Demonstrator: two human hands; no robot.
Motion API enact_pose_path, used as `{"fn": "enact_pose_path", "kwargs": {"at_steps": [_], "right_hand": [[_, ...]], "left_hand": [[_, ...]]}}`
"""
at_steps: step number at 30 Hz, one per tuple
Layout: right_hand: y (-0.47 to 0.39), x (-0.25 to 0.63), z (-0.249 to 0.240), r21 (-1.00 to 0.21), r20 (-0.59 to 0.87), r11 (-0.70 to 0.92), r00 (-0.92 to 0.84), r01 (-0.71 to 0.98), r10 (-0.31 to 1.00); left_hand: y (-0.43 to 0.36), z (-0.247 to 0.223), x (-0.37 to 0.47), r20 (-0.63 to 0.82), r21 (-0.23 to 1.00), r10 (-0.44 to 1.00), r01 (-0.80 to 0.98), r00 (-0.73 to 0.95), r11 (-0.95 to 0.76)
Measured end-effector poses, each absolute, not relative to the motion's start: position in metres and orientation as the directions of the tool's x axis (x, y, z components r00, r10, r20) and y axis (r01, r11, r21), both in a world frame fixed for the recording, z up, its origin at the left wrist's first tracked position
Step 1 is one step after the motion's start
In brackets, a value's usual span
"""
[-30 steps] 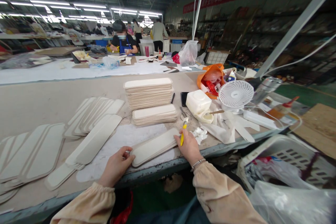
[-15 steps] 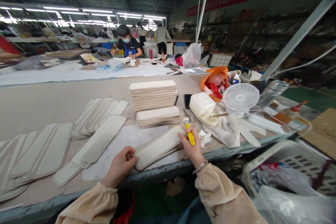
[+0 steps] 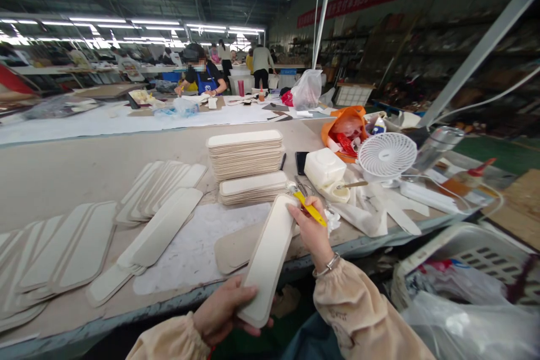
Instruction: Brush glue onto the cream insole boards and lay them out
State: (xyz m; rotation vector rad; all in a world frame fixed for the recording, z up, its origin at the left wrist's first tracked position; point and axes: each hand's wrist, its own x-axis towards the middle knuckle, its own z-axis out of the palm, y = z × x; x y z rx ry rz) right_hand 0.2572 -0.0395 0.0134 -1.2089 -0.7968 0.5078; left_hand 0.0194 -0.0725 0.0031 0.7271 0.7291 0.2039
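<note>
A long white panel with rounded corners (image 3: 270, 259) is tilted up at the table's front edge. My left hand (image 3: 225, 309) grips its lower end, thumb on top and fingers beneath. At the upper end, my right hand (image 3: 311, 229) pinches the panel and also holds a yellow-handled tool (image 3: 311, 209). Under and beside the panel, a beige piece (image 3: 236, 246) lies on white paper (image 3: 185, 247). Two neat stacks, a tall one (image 3: 245, 158) and a low one (image 3: 253, 187), stand behind. Overlapping panels (image 3: 71, 244) fan out at the left.
On the right are a white container (image 3: 324, 167), a white fan (image 3: 387, 156), an orange bag (image 3: 346, 130), a metal flask (image 3: 439, 147) and a glue bottle (image 3: 466, 181). A plastic basket (image 3: 455, 239) stands beside the table. A person (image 3: 205, 73) works across the table.
The panel has been lifted off the beige piece and turned steeper towards me. My left hand has moved down and right with its lower end; my right hand has shifted slightly right and up.
</note>
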Motion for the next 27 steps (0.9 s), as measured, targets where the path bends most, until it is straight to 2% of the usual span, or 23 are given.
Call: {"fn": "enact_pose_path", "kwargs": {"at_steps": [3,7,19,27], "right_hand": [[-0.039,0.257,0.007,-0.960,0.241,0.277,0.606,0.035,0.758],[-0.038,0.257,0.002,-0.970,0.200,0.244,0.599,0.007,0.775],[-0.043,0.259,0.004,-0.968,0.251,0.211,0.583,0.138,0.773],[-0.045,0.259,0.006,-0.973,0.233,0.184,0.585,0.142,0.777]], "left_hand": [[-0.088,-0.009,0.031,-0.523,0.645,0.342,0.100,0.781,0.757],[-0.098,-0.015,0.039,-0.479,0.677,0.377,0.060,0.793,0.734],[-0.098,-0.018,0.043,-0.468,0.712,0.377,0.088,0.799,0.697],[-0.097,-0.022,0.040,-0.451,0.708,0.365,0.078,0.814,0.702]]}}
